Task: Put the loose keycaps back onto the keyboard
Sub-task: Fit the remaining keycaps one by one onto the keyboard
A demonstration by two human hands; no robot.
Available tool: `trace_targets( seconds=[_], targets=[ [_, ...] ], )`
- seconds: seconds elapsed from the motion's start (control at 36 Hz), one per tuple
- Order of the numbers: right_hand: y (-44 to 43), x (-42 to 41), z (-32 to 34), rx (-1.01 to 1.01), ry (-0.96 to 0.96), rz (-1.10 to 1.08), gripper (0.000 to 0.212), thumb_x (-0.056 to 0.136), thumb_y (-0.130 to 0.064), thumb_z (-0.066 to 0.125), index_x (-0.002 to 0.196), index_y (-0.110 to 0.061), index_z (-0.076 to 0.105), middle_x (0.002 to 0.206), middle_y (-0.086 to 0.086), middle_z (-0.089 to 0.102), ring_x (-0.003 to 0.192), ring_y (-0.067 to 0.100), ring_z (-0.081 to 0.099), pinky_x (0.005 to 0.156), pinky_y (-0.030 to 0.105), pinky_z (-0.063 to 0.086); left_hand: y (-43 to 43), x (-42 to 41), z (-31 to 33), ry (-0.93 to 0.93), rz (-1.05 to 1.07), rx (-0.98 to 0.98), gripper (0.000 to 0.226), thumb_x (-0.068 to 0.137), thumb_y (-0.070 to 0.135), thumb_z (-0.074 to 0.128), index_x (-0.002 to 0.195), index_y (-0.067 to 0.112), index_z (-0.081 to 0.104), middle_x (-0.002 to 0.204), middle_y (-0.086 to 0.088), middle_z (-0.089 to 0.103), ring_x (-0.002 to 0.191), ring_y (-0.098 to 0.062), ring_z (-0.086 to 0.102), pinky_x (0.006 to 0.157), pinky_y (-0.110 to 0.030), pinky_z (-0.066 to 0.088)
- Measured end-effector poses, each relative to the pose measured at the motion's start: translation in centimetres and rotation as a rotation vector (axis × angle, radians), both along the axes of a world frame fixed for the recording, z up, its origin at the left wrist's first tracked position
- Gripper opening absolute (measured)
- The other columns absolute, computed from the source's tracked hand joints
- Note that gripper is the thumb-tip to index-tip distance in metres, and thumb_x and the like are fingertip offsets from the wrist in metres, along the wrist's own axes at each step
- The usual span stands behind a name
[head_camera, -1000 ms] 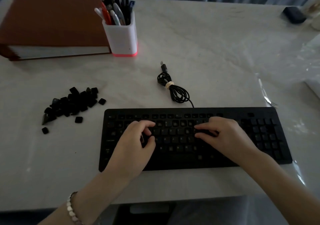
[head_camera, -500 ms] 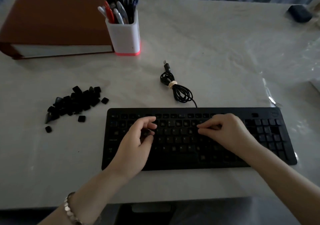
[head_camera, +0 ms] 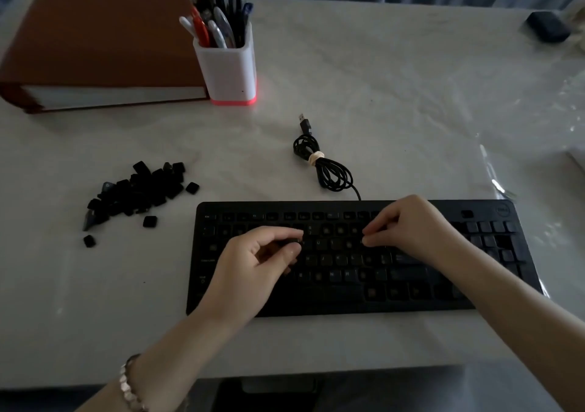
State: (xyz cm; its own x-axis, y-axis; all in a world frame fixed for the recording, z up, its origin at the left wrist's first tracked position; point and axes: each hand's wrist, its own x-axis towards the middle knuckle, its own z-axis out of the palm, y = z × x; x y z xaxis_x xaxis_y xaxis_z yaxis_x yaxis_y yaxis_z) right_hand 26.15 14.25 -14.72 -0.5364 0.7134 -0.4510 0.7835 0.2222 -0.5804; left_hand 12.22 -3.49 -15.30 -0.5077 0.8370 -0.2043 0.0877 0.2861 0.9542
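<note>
We see the left hand (head_camera: 256,262) over the left-middle of the keyboard (head_camera: 348,297), fingers curled. Index and thumb bend toward each other with something dark between them. Against the black keys we cannot tell whether that is a pinched keycap or just the board behind. There is a bracelet (head_camera: 128,383) on that wrist.

The right hand (head_camera: 414,224) is over the upper middle rows, knuckles up and fingers curled in. Its fingertips (head_camera: 367,231) point left and down at the keys; we cannot tell if it holds anything. The hands are apart, with a stretch of keys between them.

The keyboard is black and lies flat near the table's front edge, number pad on the right. It is too dim for us to say which sockets are bare. Its cable (head_camera: 329,171) leaves the back edge and lies coiled just behind, tied with a pale band. The USB plug (head_camera: 305,123) points away from us.

The loose keycaps (head_camera: 139,193) sit in a heap on the table (head_camera: 380,79), left of the keyboard and apart from it. We count three lying a little off the heap, one of them near the keyboard's back-left corner.

Further back is a white pen holder (head_camera: 226,69) with a pink base, full of pens (head_camera: 218,19). It stands just beside a red-brown binder (head_camera: 95,41) lying flat. A small dark object (head_camera: 547,27) sits at the far right corner.
</note>
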Motion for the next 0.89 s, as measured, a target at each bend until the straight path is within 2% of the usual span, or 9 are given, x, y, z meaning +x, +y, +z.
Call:
trace_targets(
  seconds=[0.06, 0.11, 0.19, 0.28, 0.42, 0.69, 0.81, 0.83, 0.89],
  targets=[
    [-0.4, 0.5, -0.1, 0.028, 0.053, -0.02, 0.022, 0.066, -0.017, 0.083, 0.06, -0.031, 0.068, 0.05, -0.007, 0.058, 0.05, 0.002, 0.053, 0.044, 0.008, 0.035, 0.1, 0.1, 0.2, -0.025, 0.013, 0.015, 0.028, 0.085, 0.005, 0.063, 0.093, 0.031, 0.068, 0.083, 0.009, 0.071, 0.074, -0.003, 0.066, 0.067, -0.01, 0.049],
    [-1.2, 1.1, -0.4, 0.072, 0.117, -0.065, 0.02, 0.069, -0.016, 0.081, 0.064, -0.031, 0.069, 0.064, 0.002, 0.067, 0.064, 0.009, 0.062, 0.052, 0.011, 0.042, 0.0, 0.1, 0.5, -0.039, 0.013, 0.047, 0.03, 0.085, 0.002, 0.063, 0.094, 0.03, 0.069, 0.09, 0.008, 0.071, 0.078, -0.004, 0.067, 0.071, -0.01, 0.049],
    [-2.8, 1.5, -0.2, 0.076, 0.281, -0.149, 0.021, 0.076, -0.011, 0.074, 0.068, -0.029, 0.07, 0.04, -0.014, 0.047, 0.043, 0.002, 0.045, 0.047, 0.008, 0.037, 0.0, 0.1, 0.6, -0.064, -0.001, 0.094, 0.031, 0.084, -0.001, 0.062, 0.094, 0.028, 0.07, 0.101, 0.009, 0.068, 0.087, -0.006, 0.068, 0.078, -0.012, 0.049],
    [-4.2, 1.1, 0.9, -0.055, 0.416, -0.2, 0.018, 0.079, -0.009, 0.071, 0.073, -0.027, 0.071, 0.041, -0.014, 0.036, 0.042, 0.002, 0.034, 0.048, 0.009, 0.034, 0.1, 0.0, 0.7, -0.025, -0.007, 0.152, 0.03, 0.081, -0.003, 0.064, 0.095, 0.024, 0.07, 0.099, 0.006, 0.069, 0.09, -0.008, 0.068, 0.078, -0.013, 0.05],
    [-6.4, 0.0, 3.0, -0.342, 0.533, -0.176, 0.013, 0.083, -0.015, 0.065, 0.083, -0.025, 0.072, 0.046, -0.013, 0.052, 0.043, -0.002, 0.046, 0.046, 0.007, 0.036, 0.2, 0.2, 1.0, -0.04, 0.051, 0.237, 0.033, 0.07, 0.008, 0.072, 0.097, 0.026, 0.065, 0.097, 0.01, 0.072, 0.089, -0.007, 0.068, 0.075, -0.014, 0.051],
    [-7.3, -0.7, 3.6, -0.416, 0.576, -0.193, 0.017, 0.081, -0.013, 0.066, 0.074, -0.026, 0.074, 0.046, -0.008, 0.048, 0.042, 0.001, 0.038, 0.043, 0.012, 0.034, -0.2, 0.3, 1.8, 0.093, 0.028, 0.272, 0.036, 0.066, 0.017, 0.073, 0.099, 0.026, 0.064, 0.097, 0.016, 0.071, 0.089, -0.003, 0.067, 0.076, -0.014, 0.051],
    [-7.4, -0.6, 3.1, -0.467, 0.546, -0.217, 0.008, 0.08, -0.018, 0.066, 0.075, -0.02, 0.073, 0.045, -0.008, 0.045, 0.041, 0.003, 0.036, 0.042, 0.014, 0.032, -0.4, 0.5, 1.6, 0.113, 0.013, 0.241, 0.036, 0.065, 0.022, 0.074, 0.099, 0.029, 0.063, 0.097, 0.017, 0.071, 0.087, -0.004, 0.068, 0.079, -0.018, 0.052],
    [-7.4, -0.6, 3.0, -0.487, 0.543, -0.215, 0.005, 0.078, -0.021, 0.068, 0.076, -0.018, 0.072, 0.046, -0.008, 0.045, 0.041, 0.003, 0.036, 0.042, 0.014, 0.032, -0.4, 0.5, 1.6, 0.122, 0.005, 0.232, 0.036, 0.065, 0.024, 0.074, 0.099, 0.03, 0.063, 0.097, 0.018, 0.071, 0.088, -0.003, 0.068, 0.08, -0.019, 0.052],
    [-7.6, -0.5, 2.6, -0.528, 0.553, -0.219, 0.018, 0.065, -0.03, 0.071, 0.076, -0.015, 0.07, 0.05, -0.005, 0.044, 0.042, 0.003, 0.036, 0.042, 0.014, 0.032, -0.4, 0.8, 1.5, 0.129, -0.01, 0.22, 0.036, 0.065, 0.023, 0.075, 0.099, 0.029, 0.064, 0.096, 0.02, 0.071, 0.09, -0.002, 0.067, 0.081, -0.018, 0.052]
  ],
)
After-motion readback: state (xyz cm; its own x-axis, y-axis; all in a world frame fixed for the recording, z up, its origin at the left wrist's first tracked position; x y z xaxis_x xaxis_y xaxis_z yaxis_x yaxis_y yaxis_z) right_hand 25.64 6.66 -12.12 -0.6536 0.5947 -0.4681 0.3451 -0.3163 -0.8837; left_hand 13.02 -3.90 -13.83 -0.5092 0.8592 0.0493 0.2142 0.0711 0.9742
